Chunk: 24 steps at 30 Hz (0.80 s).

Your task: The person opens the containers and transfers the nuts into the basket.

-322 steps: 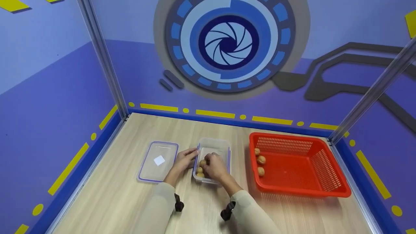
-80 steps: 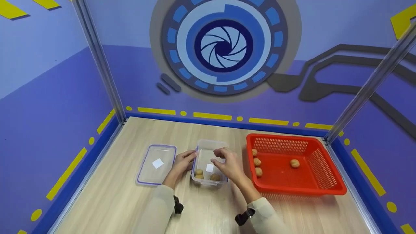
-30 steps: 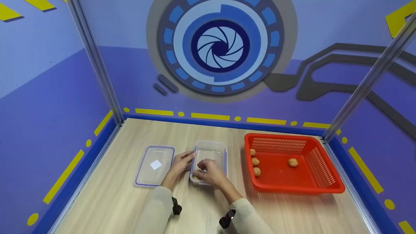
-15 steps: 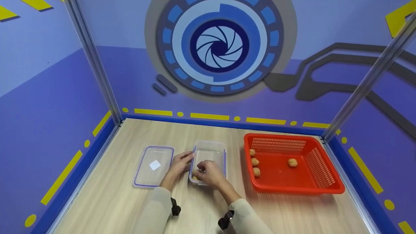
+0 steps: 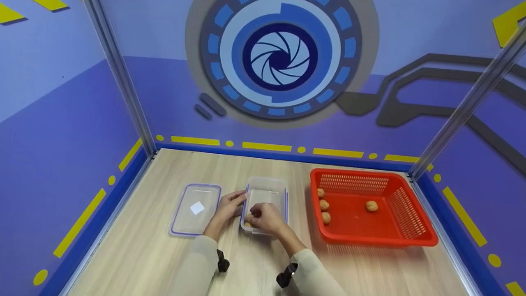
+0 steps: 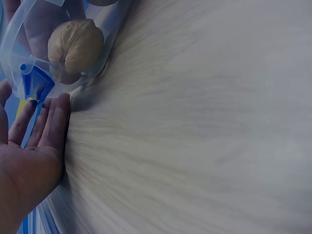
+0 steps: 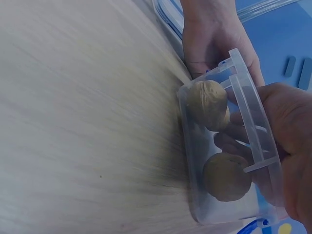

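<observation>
A clear plastic food box (image 5: pixel 269 183) with blue-edged sides stands mid-table, walnuts at its near end. My left hand (image 5: pixel 226 209) rests against its left side, thumb near the rim; the left wrist view shows the other fingers fairly straight beside a blue latch. My right hand (image 5: pixel 268 218) reaches inside, its curled fingers pinching a walnut (image 5: pixel 247 224) in the near left corner, partly hidden by the hand. Through the box wall, the right wrist view shows a walnut (image 7: pixel 207 100) by the fingers, part of another behind it, and a separate walnut (image 7: pixel 226 178).
The box's lid (image 5: pixel 205 222), blue-rimmed with a white square, lies flat on the left. On the right stands a red plastic basket (image 5: pixel 365 226). Three walnuts line its left side, and a single walnut (image 5: pixel 371 206) sits farther right. Walls enclose the table's back and sides.
Since the earliest frame, a fourth walnut has appeared in the basket. My right hand was raised over the box, then lowered to its near left corner. Over the last second both hands stay almost still.
</observation>
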Motion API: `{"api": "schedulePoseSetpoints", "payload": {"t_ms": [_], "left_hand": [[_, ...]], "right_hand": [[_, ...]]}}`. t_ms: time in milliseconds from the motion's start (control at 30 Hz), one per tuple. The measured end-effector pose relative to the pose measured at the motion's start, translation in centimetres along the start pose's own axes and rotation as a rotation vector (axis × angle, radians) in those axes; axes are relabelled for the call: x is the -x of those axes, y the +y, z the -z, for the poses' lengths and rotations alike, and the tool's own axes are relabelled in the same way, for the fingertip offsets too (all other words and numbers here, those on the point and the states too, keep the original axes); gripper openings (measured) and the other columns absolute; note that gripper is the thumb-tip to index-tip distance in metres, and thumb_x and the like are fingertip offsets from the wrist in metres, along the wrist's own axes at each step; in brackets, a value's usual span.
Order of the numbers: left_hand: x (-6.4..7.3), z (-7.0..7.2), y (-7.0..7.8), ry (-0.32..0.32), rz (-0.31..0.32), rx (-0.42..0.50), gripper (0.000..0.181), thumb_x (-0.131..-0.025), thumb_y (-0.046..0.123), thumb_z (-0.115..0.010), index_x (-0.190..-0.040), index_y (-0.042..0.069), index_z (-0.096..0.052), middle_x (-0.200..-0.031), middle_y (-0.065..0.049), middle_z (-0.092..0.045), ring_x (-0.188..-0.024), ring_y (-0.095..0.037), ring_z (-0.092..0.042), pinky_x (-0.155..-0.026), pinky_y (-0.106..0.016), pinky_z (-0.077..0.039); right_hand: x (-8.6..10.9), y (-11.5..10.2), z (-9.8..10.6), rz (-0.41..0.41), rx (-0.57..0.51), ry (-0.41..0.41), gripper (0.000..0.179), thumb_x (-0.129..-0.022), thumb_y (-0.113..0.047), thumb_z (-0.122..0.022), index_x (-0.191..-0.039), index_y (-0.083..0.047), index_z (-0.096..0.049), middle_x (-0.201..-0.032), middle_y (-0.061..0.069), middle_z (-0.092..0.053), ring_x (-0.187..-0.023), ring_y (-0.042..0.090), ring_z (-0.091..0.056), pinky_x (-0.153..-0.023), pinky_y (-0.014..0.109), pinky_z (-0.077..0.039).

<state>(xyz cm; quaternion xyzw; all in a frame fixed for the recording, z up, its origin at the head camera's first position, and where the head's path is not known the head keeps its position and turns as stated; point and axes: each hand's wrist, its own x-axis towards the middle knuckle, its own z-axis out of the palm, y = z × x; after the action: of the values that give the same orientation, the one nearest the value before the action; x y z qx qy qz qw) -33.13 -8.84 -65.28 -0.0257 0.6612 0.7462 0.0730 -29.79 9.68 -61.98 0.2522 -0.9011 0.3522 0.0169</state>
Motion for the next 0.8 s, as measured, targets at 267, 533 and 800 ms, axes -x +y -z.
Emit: {"api": "schedulePoseSetpoints", "payload": {"t_ms": [267,533,800], "left_hand": [[-0.06,-0.20,0.18,0.016,-0.027,-0.036,0.047,-0.103,0.026,-0.072,-0.139,-0.003,-0.066,-0.134,-0.023,-0.069,-0.124,-0.036,-0.066,-0.092,-0.032,-0.060],[-0.16,-0.11,-0.11,-0.015,0.028,0.041,0.050,-0.104,0.026,-0.071,-0.144,-0.003,-0.061,-0.138,-0.024,-0.066,-0.126,-0.037,-0.065,-0.093,-0.034,-0.060],[0.02,-0.27,0.08,-0.004,0.046,0.047,0.050,-0.104,0.027,-0.071,-0.144,-0.001,-0.062,-0.138,-0.022,-0.066,-0.126,-0.034,-0.065,-0.093,-0.034,-0.060]], "right_hand": [[-0.05,0.09,-0.06,-0.045,0.037,0.010,0.019,-0.092,-0.016,-0.083,-0.099,0.000,-0.079,-0.087,0.005,-0.075,-0.081,0.017,-0.067,-0.075,0.036,-0.059],[0.04,-0.08,-0.01,-0.047,0.031,-0.006,0.018,-0.091,-0.009,-0.082,-0.102,0.004,-0.078,-0.091,0.010,-0.076,-0.083,0.018,-0.069,-0.078,0.039,-0.060],[-0.03,-0.02,0.03,-0.062,0.017,-0.020,0.017,-0.091,-0.006,-0.081,-0.104,0.004,-0.077,-0.094,0.012,-0.077,-0.088,0.023,-0.072,-0.082,0.042,-0.061]]}}
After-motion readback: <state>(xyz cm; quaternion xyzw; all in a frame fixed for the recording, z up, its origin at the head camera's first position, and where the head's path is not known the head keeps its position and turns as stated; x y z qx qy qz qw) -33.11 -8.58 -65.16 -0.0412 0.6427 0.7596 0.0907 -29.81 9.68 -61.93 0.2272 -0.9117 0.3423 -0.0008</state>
